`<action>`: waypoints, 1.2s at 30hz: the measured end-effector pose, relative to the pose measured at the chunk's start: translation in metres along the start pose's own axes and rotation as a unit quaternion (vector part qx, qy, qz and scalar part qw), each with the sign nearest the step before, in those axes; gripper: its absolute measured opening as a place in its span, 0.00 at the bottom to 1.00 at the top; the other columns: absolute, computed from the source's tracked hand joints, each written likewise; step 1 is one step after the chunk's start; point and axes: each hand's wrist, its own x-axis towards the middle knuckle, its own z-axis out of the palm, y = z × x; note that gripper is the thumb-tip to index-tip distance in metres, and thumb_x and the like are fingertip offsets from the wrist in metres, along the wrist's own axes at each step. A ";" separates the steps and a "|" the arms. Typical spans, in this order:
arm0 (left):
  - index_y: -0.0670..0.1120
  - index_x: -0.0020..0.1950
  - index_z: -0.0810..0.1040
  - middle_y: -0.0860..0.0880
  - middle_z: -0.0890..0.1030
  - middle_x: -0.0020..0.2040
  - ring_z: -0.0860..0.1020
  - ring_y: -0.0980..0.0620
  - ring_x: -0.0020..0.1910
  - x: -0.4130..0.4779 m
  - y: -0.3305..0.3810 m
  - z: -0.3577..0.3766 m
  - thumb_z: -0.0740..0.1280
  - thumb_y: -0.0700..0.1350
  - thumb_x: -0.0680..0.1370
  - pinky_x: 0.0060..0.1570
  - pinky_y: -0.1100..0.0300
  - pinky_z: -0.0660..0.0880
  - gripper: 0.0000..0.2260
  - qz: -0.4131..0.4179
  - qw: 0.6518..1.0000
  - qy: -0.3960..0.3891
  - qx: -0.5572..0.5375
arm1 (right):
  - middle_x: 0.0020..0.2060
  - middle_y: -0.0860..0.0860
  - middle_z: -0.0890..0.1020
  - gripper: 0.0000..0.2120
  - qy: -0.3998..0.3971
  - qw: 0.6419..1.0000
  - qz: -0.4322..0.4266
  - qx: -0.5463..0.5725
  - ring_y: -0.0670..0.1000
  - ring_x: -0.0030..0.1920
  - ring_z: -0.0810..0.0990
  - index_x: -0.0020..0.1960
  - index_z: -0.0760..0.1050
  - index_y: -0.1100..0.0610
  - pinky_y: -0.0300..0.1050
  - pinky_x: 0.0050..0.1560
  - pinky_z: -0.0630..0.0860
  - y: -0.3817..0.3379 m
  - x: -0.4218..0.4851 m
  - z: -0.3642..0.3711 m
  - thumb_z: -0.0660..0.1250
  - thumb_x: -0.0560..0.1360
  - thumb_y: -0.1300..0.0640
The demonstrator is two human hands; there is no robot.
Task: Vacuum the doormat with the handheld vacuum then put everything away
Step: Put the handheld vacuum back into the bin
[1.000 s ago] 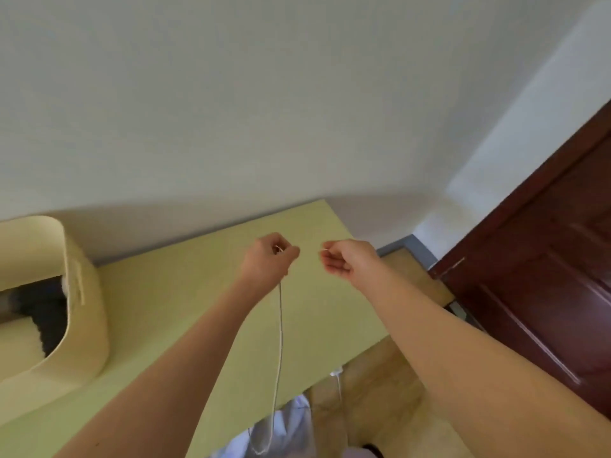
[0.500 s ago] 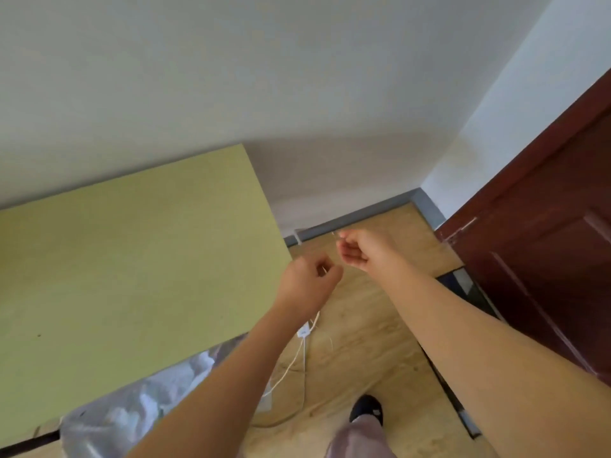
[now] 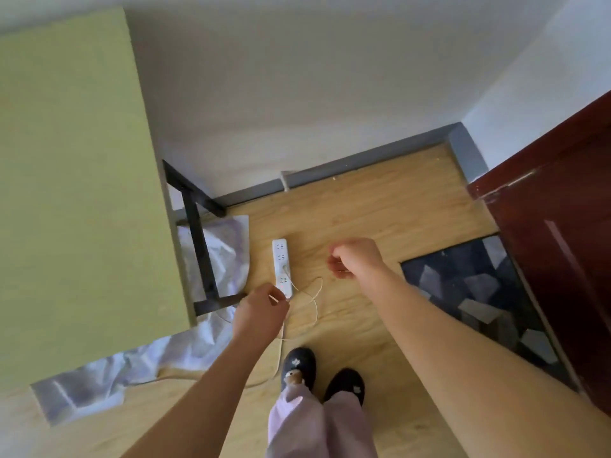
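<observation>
A thin white cable (image 3: 315, 299) loops above the wooden floor between my two hands. My left hand (image 3: 261, 312) grips it with curled fingers just in front of a white power strip (image 3: 281, 266) lying on the floor. My right hand (image 3: 355, 257) pinches the cable's other part, farther right and slightly higher. The dark patterned doormat (image 3: 476, 292) lies at the right, beside the door. No handheld vacuum is in view.
A green table (image 3: 76, 193) with black legs (image 3: 198, 239) fills the left. Crumpled white plastic sheeting (image 3: 132, 361) lies under it. A dark red door (image 3: 562, 233) stands at the right. My feet in black slippers (image 3: 299, 365) stand on the floor.
The view has swung down and right from the tabletop to the floor. Both hands have lowered with the cable, and the power strip and the doormat have come into view.
</observation>
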 end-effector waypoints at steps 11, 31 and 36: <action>0.48 0.47 0.76 0.47 0.83 0.43 0.82 0.46 0.46 0.199 -0.133 0.160 0.65 0.44 0.72 0.49 0.54 0.79 0.05 -0.050 0.978 -0.080 0.184 | 0.50 0.53 0.84 0.11 -0.016 0.971 -0.134 -0.198 0.55 0.50 0.81 0.53 0.81 0.58 0.39 0.41 0.69 0.111 0.249 0.113 0.61 0.76 0.60; 0.49 0.65 0.68 0.50 0.81 0.52 0.78 0.49 0.53 0.395 -0.222 0.248 0.71 0.60 0.70 0.44 0.60 0.68 0.30 0.032 0.984 0.026 0.172 | 0.52 0.52 0.77 0.14 -0.062 0.727 -0.456 -0.509 0.57 0.50 0.79 0.57 0.71 0.54 0.46 0.38 0.65 0.197 0.408 0.207 0.67 0.72 0.56; 0.47 0.60 0.69 0.49 0.81 0.51 0.79 0.48 0.52 0.397 -0.221 0.251 0.72 0.62 0.67 0.45 0.58 0.69 0.29 -0.020 0.987 0.034 0.154 | 0.51 0.52 0.78 0.16 -0.060 0.731 -0.478 -0.482 0.56 0.50 0.79 0.60 0.70 0.53 0.45 0.39 0.64 0.187 0.387 0.197 0.67 0.73 0.54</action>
